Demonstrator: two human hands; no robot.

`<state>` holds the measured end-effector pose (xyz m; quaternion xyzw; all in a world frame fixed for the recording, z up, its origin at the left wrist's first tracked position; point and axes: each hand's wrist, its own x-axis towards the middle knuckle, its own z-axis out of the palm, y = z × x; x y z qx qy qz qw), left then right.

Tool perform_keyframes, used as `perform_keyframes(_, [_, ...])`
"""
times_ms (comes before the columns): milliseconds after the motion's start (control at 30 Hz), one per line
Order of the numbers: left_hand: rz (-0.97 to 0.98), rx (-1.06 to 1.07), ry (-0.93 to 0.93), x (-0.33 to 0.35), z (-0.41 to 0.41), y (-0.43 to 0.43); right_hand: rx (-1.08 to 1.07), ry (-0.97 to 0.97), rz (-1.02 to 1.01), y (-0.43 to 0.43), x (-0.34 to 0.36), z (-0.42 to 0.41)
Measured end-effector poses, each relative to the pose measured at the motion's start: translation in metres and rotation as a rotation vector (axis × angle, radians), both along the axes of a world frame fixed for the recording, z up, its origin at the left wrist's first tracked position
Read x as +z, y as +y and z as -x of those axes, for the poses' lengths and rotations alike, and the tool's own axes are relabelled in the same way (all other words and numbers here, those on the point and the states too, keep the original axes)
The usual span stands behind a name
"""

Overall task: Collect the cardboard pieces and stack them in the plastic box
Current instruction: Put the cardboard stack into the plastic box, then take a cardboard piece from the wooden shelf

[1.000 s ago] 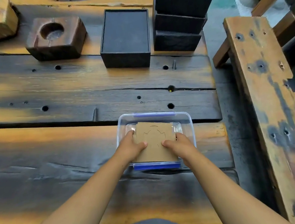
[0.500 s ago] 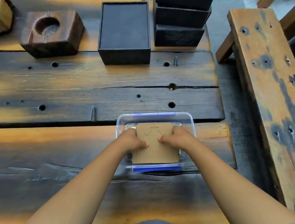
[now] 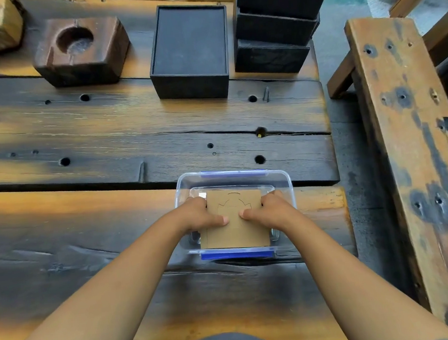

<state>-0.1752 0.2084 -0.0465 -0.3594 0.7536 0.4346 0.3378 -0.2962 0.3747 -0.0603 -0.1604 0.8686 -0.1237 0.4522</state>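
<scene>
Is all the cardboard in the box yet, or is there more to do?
Almost done. The cardboard is already inside the plastic box. The left hand and right hand hold its edges, thumbs on top, settling it flat. No loose pieces show on the table. Left: let go.

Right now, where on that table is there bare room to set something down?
Free: the planks between the plastic box and the black box, and left of the left hand. Crowded: the far edge, with wooden blocks and stacked black trays.
</scene>
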Motion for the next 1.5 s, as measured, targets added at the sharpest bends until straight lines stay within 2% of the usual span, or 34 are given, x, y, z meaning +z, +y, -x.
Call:
perform_keyframes(267, [0.111, -0.112, -0.051, -0.004, 0.001, 0.001, -0.015, -0.011, 0.020, 0.000, 0.001, 0.002])
perform_keyframes(400, [0.229, -0.070, -0.052, -0.005, 0.001, 0.012, 0.001, 0.034, 0.003, 0.000, 0.007, -0.005])
perform_keyframes(467, [0.298, -0.025, 0.002, -0.002, -0.003, 0.022, 0.006, 0.129, -0.007, 0.002, 0.011, -0.017])
perform_keyframes(600, [0.351, 0.082, 0.136, 0.012, -0.015, 0.038, -0.129, 0.287, 0.063, 0.006, 0.023, -0.041])
perform_keyframes(800, [0.331, -0.019, 0.358, 0.052, -0.036, 0.027, -0.270, 0.349, 0.179, 0.027, 0.056, -0.078])
perform_keyframes(1000, [0.299, -0.368, 0.521, 0.087, -0.053, 0.028, -0.399, 0.386, 0.204, 0.059, 0.103, -0.138])
perform_keyframes(1233, [0.253, -0.892, 0.624, 0.116, -0.065, 0.095, -0.555, 0.403, 0.083, 0.118, 0.146, -0.229])
perform_keyframes(1500, [0.178, -1.435, 0.855, 0.164, -0.106, 0.288, -1.006, 0.592, -0.010, 0.270, 0.193, -0.363])
